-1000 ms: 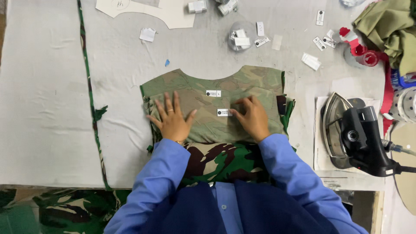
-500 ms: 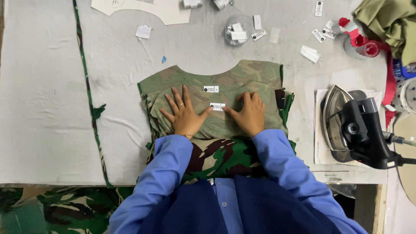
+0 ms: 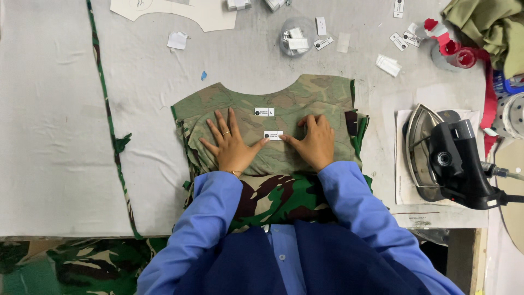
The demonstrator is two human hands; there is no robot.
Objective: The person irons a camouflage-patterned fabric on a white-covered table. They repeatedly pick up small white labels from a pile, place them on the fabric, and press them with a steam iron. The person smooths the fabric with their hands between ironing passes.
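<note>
Camouflage fabric (image 3: 284, 104) under both flat hands

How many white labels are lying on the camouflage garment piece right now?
2. One white label sits just below the neckline of the camouflage piece; the other label lies between both thumbs. More may be hidden under the hands.

A garment workshop: steam iron (image 3: 447, 158), camouflage fabric pieces (image 3: 273, 131), and paper pattern (image 3: 180, 12).
</note>
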